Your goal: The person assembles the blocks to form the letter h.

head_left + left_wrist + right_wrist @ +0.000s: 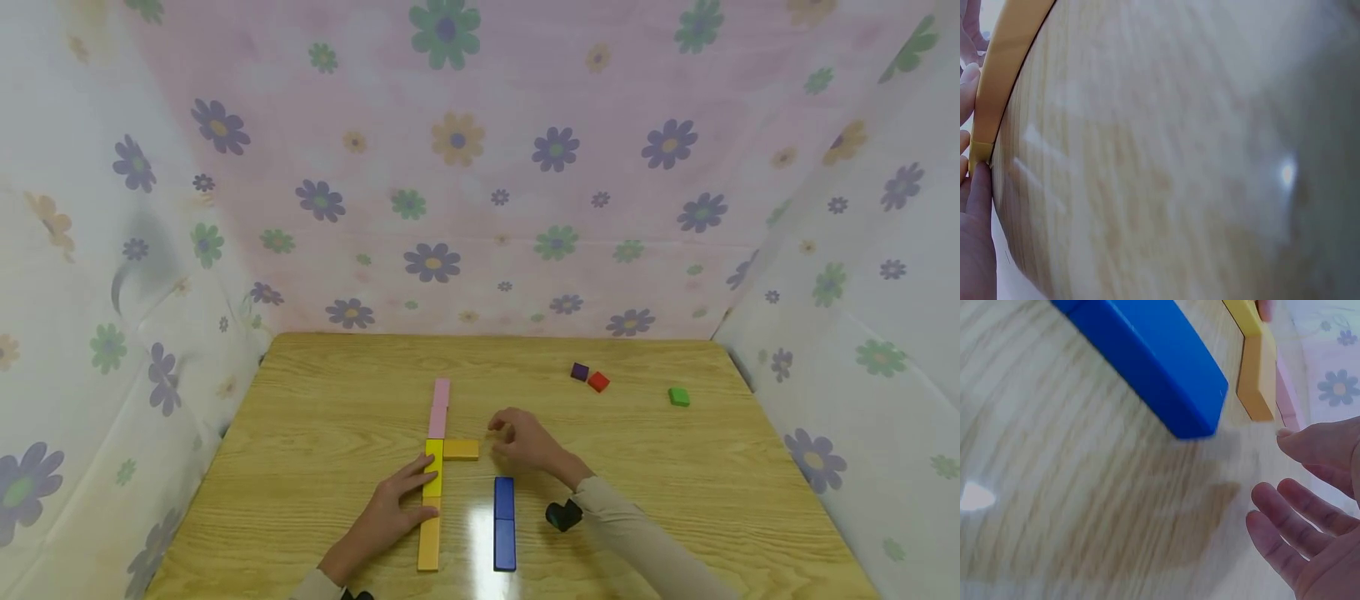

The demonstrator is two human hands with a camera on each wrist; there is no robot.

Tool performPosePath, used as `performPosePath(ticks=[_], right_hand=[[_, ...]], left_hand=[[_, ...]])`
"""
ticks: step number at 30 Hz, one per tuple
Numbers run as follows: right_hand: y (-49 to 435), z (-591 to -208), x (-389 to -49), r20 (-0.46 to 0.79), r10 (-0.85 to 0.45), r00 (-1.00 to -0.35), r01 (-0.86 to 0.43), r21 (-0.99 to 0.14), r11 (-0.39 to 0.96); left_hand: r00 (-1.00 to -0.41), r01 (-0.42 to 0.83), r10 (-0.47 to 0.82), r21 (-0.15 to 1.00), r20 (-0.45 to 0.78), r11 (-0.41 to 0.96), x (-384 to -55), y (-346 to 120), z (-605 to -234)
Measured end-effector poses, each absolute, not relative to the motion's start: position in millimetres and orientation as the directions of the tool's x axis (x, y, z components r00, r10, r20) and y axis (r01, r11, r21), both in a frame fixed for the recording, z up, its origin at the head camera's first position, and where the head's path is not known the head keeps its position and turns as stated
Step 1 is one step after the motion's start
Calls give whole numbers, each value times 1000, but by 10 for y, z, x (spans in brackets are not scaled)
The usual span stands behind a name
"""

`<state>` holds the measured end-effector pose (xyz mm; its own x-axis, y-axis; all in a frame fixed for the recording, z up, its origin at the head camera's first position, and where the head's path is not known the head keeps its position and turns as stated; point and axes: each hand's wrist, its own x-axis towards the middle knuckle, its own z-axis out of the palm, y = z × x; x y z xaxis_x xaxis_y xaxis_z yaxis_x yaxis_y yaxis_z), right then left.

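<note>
My left hand [386,508] rests on a column of flat blocks, its fingertips on the yellow block [434,477] and its thumb by the top of the orange block [429,546]. Above them the pink blocks [438,408] continue the column. From the yellow one, another orange block [461,450] sticks out sideways to the right. My right hand [527,440] hovers just right of that sideways block, thumb and fingers apart and holding nothing. Two blue blocks [505,523] lie end to end below it. In the right wrist view, the nearest blue block [1154,362] looms large beside the hand.
Toward the back right of the wooden table [337,392] lie a dark purple block [580,372], a red block [598,382] and, farther right, a green block [678,397]. Flowered cloth [457,200] hangs at the back and on both sides.
</note>
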<state>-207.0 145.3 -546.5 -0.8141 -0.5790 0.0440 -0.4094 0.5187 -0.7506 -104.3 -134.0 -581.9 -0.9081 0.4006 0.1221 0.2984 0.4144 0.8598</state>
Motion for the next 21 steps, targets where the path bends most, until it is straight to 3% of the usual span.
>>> performPosePath(ticks=[21], right_hand=[[1935,-5249,-2213,78,-458,-886,-366,-725,584]], left_hand=[[-907,296,402,864,122,407,-1046,-1343,-5802]])
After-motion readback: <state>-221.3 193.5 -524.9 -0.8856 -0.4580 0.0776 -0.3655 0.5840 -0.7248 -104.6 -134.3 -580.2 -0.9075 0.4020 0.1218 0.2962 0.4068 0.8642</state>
